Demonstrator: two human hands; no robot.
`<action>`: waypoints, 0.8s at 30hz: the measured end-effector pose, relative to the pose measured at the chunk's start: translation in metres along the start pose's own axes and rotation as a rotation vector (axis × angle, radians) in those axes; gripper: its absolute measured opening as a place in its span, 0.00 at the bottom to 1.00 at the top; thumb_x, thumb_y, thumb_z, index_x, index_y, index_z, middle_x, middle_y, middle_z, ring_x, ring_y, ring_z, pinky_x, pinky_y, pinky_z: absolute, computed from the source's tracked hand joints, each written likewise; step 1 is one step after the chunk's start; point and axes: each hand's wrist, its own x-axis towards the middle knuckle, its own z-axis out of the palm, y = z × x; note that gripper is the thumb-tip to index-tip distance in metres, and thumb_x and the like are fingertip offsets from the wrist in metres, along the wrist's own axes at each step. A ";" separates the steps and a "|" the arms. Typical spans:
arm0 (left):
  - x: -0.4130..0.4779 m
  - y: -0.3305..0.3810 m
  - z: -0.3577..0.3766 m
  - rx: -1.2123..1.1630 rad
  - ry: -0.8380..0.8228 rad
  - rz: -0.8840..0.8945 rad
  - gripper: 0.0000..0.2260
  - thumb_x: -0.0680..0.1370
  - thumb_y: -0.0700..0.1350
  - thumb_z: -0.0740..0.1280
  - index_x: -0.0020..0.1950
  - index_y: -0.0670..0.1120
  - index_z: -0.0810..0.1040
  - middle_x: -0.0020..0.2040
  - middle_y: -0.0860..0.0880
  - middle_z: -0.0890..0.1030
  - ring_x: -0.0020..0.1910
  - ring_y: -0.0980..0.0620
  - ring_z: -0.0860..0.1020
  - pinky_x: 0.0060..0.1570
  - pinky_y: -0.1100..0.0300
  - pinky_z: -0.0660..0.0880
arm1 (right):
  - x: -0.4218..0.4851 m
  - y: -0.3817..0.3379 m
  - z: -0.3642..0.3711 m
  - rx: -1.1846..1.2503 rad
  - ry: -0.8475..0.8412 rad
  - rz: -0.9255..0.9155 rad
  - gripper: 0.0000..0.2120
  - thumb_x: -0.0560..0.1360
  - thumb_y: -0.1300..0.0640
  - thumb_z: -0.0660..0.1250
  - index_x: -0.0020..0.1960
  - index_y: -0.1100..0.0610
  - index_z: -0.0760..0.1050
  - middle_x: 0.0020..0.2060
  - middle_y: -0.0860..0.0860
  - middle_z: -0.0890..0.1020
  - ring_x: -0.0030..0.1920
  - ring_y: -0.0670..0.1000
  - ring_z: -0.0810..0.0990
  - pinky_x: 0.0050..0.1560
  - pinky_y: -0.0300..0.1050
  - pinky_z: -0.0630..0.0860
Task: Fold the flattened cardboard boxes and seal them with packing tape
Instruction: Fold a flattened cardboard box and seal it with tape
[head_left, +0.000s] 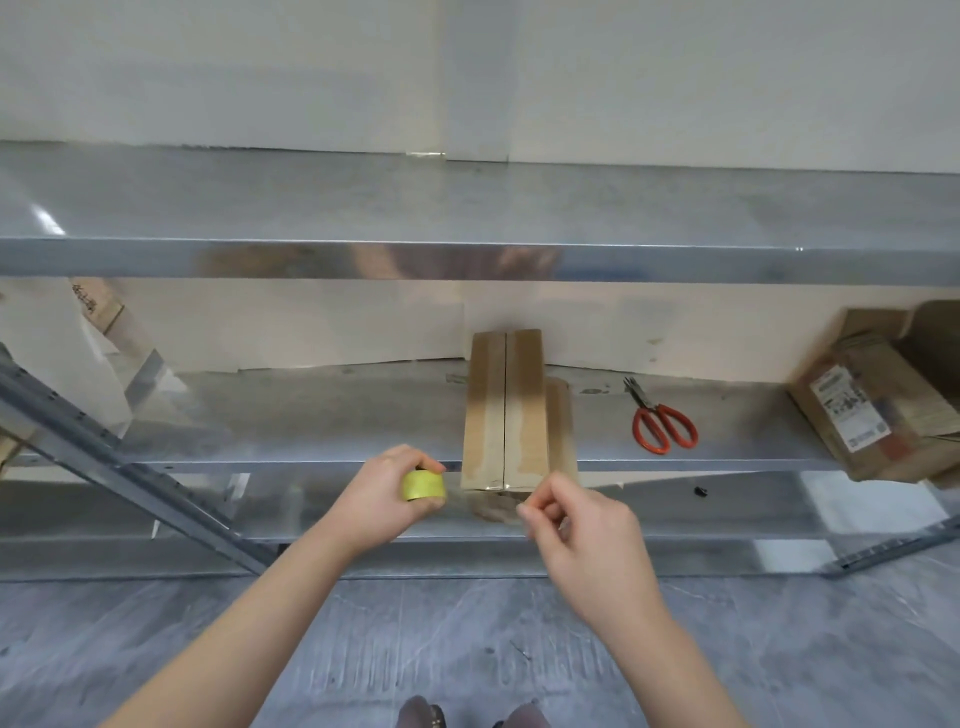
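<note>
Metal shelving rack (675, 262), shiny grey shelves, slotted upright (104, 457) at left. Plain white wall (467, 78) behind. Grey mottled concrete floor (415, 634). Soft indoor light, glare on top shelf (363, 202).

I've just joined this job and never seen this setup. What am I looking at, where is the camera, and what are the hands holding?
No machine here: these are a person's bare hands, filmed by one wide-angle camera on their head, looking down. On the grey metal shelf lie a folded brown cardboard box, red-handled scissors and, far right, stacked flat cardboard. The left hand grips a yellow roll of packing tape; the right hand appears to pinch its clear free end.
</note>
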 end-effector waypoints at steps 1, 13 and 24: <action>-0.001 0.000 0.000 0.026 0.000 0.001 0.13 0.71 0.49 0.75 0.53 0.53 0.78 0.51 0.57 0.77 0.51 0.57 0.75 0.50 0.68 0.69 | 0.004 0.008 0.001 0.017 0.008 0.058 0.10 0.76 0.54 0.70 0.38 0.46 0.71 0.30 0.42 0.79 0.35 0.44 0.77 0.37 0.37 0.72; -0.020 0.021 -0.016 -0.186 -0.065 0.109 0.14 0.67 0.56 0.75 0.50 0.62 0.78 0.56 0.60 0.71 0.56 0.63 0.72 0.52 0.75 0.65 | 0.024 0.050 0.008 -0.004 0.061 0.270 0.09 0.76 0.49 0.67 0.38 0.46 0.72 0.38 0.40 0.81 0.44 0.44 0.79 0.43 0.48 0.76; -0.003 -0.001 -0.015 0.065 0.003 -0.023 0.09 0.70 0.56 0.74 0.44 0.60 0.75 0.49 0.62 0.71 0.48 0.60 0.74 0.48 0.57 0.73 | 0.010 0.019 0.003 0.122 0.046 0.037 0.10 0.73 0.57 0.72 0.37 0.47 0.75 0.36 0.42 0.80 0.47 0.44 0.77 0.45 0.30 0.69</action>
